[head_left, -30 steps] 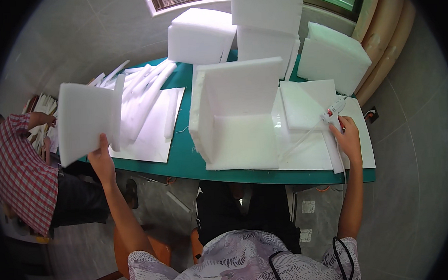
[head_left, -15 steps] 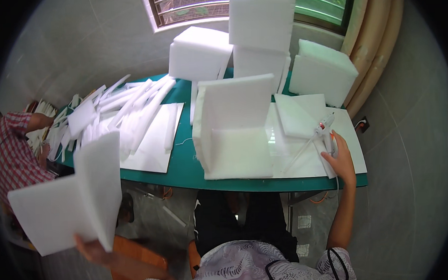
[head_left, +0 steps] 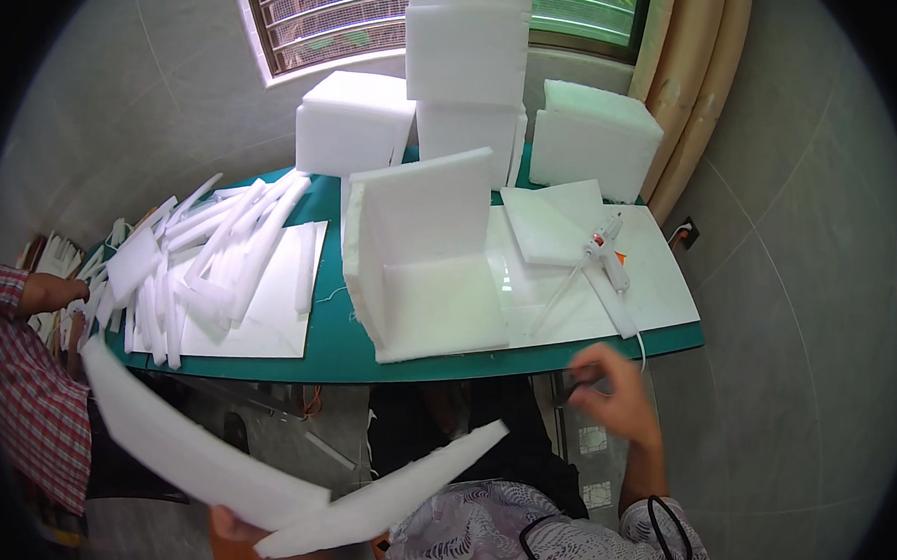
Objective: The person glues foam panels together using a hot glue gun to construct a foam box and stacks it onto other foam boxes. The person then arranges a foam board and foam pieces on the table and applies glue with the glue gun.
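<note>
My left hand grips two white foam panels joined along an edge in a V, tilted in front of the table at the lower left. The panels cover part of that hand. My right hand is off the table's front edge, fingers loosely curved and apart from the thumb, with nothing seen in it. Above it, a white hot glue gun lies on a white board, resting by a narrow foam strip. On the table stands an open-sided foam box of joined panels.
A pile of foam strips covers the green table's left part. Stacked foam blocks rise at the back, with foam boxes beside them. A person in a checked shirt works at far left. A cord hangs off the table.
My right hand has left the glue gun and come back toward me past the table edge. The joined panels in my left hand have swung toward my body and turned edge-up. The view has shifted slightly.
</note>
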### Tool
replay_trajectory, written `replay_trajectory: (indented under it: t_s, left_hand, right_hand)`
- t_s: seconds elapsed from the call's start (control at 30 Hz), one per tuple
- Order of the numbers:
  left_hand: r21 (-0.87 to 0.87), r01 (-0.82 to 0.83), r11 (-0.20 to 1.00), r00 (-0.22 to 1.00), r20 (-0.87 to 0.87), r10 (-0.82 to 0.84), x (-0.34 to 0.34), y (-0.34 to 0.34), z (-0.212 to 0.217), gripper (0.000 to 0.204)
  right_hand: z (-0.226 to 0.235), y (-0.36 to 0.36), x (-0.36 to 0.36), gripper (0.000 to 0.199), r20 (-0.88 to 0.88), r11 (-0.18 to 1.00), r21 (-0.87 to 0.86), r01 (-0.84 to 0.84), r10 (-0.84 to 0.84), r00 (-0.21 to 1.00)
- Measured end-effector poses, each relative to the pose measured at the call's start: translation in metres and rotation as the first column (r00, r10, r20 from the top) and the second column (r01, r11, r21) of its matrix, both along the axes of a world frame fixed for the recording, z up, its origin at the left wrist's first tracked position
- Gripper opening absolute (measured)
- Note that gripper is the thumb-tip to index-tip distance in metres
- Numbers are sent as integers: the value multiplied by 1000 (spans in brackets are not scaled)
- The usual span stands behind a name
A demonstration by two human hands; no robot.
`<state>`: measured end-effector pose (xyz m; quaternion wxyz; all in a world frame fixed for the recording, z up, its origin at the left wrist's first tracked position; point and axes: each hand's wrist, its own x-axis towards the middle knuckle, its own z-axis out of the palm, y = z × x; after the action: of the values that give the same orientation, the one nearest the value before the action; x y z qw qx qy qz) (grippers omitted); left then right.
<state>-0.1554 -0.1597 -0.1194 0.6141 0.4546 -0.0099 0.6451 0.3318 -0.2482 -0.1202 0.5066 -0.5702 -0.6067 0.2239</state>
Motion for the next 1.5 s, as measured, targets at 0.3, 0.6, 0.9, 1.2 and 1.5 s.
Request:
replay_trajectory:
  t_s: [0.3, 0.6, 0.9, 1.2, 1.5]
  left_hand:
    - [-101, -3, 995, 985, -174, -15, 81, 14, -20, 65]
    - [-12, -179, 984, 939, -300, 167, 81, 5, -1, 67]
    - [-93, -491, 866, 852, -261, 455, -42, 31, 2, 58]
    - [-3, -281, 960, 727, -654, 211, 76, 38, -6, 47]
    - [44, -213, 976, 614, -771, 169, 135, 49, -7, 29]
  right_hand:
    - [-50, 0, -51, 83, -537, 857, -190, -480, 319, 781]
    - [-23, -27, -34, 66, -284, 947, -15, -322, 305, 909]
    - [-36, -88, 50, 55, -478, 981, -31, 194, -184, 859]
    - [8, -70, 70, 56, -259, 860, 2, 510, -492, 831]
    - [100, 7, 61, 41, -237, 964, -104, 243, -261, 936]
